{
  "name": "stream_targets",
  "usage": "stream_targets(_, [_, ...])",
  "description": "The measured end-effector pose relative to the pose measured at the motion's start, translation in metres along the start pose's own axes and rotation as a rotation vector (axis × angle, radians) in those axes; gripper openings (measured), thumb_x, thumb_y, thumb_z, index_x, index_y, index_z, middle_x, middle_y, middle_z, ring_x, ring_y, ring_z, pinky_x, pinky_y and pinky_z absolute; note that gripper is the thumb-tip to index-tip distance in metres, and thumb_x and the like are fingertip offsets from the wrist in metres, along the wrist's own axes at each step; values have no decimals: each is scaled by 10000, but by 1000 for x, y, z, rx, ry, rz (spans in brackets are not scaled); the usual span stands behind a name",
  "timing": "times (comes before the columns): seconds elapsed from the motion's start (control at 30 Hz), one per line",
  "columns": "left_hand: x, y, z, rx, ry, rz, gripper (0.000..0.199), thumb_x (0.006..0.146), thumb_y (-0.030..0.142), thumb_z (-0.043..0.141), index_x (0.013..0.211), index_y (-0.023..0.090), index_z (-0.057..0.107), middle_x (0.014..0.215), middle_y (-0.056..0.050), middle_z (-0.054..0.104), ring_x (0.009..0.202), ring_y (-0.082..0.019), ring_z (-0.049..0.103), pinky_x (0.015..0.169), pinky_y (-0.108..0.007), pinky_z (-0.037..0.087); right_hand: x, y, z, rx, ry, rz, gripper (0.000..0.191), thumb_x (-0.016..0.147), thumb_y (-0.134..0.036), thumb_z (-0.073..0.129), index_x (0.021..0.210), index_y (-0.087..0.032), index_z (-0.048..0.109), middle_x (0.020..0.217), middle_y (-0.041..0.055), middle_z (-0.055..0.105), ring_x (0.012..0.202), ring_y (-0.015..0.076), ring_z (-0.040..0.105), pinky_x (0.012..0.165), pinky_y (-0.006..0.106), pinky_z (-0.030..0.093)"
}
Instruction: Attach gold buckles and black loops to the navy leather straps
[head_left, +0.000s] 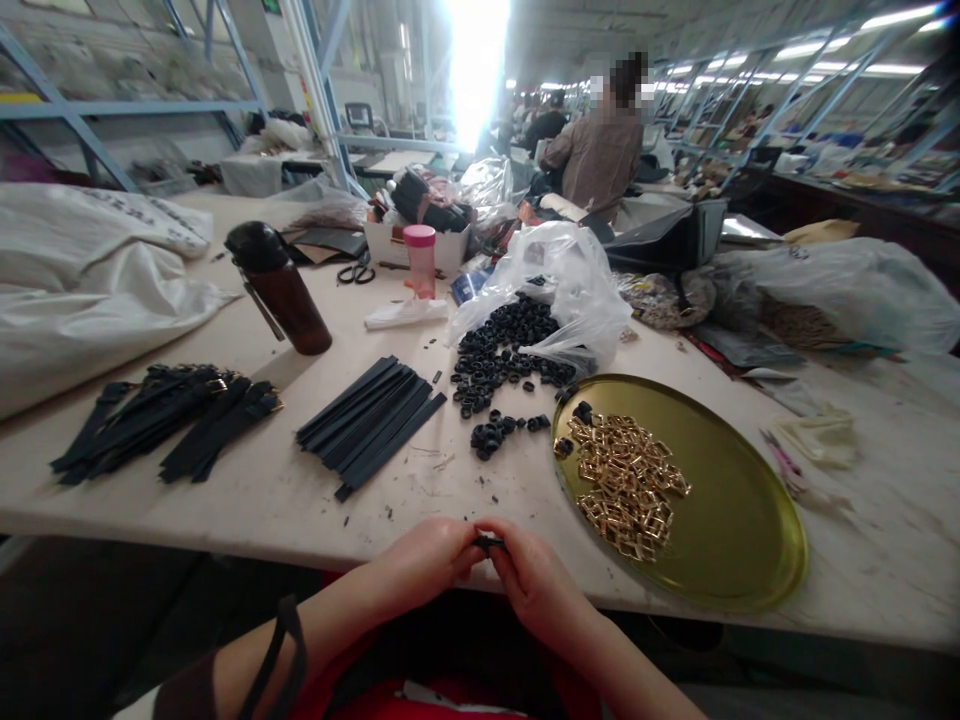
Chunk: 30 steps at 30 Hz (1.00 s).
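My left hand (424,560) and my right hand (534,585) meet over the near table edge, both pinching a small black leather loop (489,542). Most of the loop is hidden by my fingers. Ahead of my hands lies a heap of similar black loops (506,350), beside a round brass tray (757,540) holding a pile of gold metal buckles (628,485). A bundle of flat black strips (371,425) lies to the left of the heap. Further left are black straps with gold buckles (165,425).
A white sack (90,290) covers the left of the table. Further back stand a dark bottle (279,288), scissors (356,270), a pink cup (419,260), a cardboard box (412,245) and a plastic bag (555,295). A co-worker (596,150) stands beyond the table.
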<state>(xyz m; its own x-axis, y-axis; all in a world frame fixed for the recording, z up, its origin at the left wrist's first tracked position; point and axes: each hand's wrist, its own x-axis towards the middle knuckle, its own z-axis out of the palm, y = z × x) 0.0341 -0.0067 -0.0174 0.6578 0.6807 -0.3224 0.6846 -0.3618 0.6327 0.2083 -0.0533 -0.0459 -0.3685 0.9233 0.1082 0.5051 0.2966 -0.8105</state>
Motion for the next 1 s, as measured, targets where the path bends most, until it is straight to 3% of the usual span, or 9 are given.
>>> stream_targets(0.27, [-1, 9, -7, 53, -18, 44, 287, 856, 317, 387, 806, 181, 636, 725, -35, 654, 665, -160, 586, 597, -209, 380, 3, -1, -2, 44, -66, 40, 315, 866, -169, 360, 1174, -186, 422, 927, 62, 648, 840, 167, 601, 711, 277, 464])
stream_targets(0.4, [-3, -6, -13, 97, 27, 72, 278, 856, 357, 417, 902, 194, 637, 833, -45, 669, 758, -173, 595, 660, -220, 406, 13, 0, 2, 4, -30, 87, 291, 874, -199, 366, 1157, -180, 428, 798, 36, 649, 736, 169, 593, 660, 278, 445])
stream_targets(0.53, [-20, -46, -54, 215, 327, -26, 261, 863, 343, 421, 942, 188, 616, 899, -48, 644, 847, -162, 579, 765, -230, 409, 34, 2, -1, -155, 81, 120, 192, 877, -250, 375, 934, -171, 541, 795, 60, 641, 772, 206, 570, 690, 321, 418])
stream_targets(0.67, [-33, -80, -96, 448, 430, -119, 258, 880, 291, 383, 897, 183, 616, 880, -43, 626, 829, -151, 580, 772, -230, 413, 49, 8, 2, -251, 140, 55, 190, 865, -206, 392, 805, -178, 569, 794, 62, 626, 791, 208, 549, 723, 328, 400])
stream_targets(0.77, [-19, -86, -101, 511, 438, -150, 243, 874, 281, 396, 897, 188, 619, 877, -45, 622, 831, -159, 584, 774, -241, 415, 51, 14, 8, -238, 211, 15, 164, 852, -191, 415, 792, -185, 567, 810, 53, 617, 803, 201, 543, 741, 321, 396])
stream_targets(1.0, [45, -71, -81, 486, 552, -289, 121, 764, 220, 535, 788, 112, 583, 823, -109, 593, 792, -227, 584, 702, -313, 430, 46, 18, 8, -94, 321, 18, 128, 826, -216, 449, 814, -189, 573, 818, 49, 614, 800, 189, 556, 726, 297, 431])
